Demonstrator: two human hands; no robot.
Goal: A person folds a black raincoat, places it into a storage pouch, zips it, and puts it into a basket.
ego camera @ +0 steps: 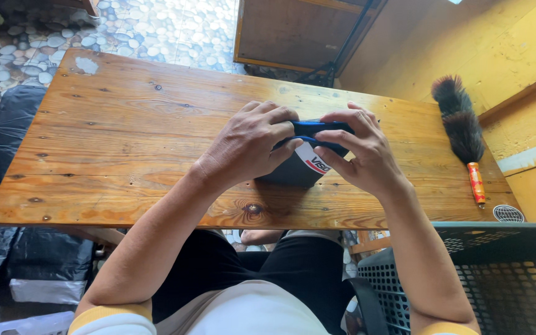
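Observation:
A dark blue folded cloth item (310, 162) with a white and red printed patch lies on the wooden table (125, 124) near its front edge. My left hand (249, 146) presses on its left part, fingers curled over the top edge. My right hand (358, 152) grips its right part, fingers pinching the blue edge. Both hands cover most of the item.
A feather duster (463, 133) with an orange handle lies along the table's right end beside a yellow wall. A dark green plastic basket (497, 273) stands at my right. Black plastic bags (7, 186) sit left of the table on a pebble floor.

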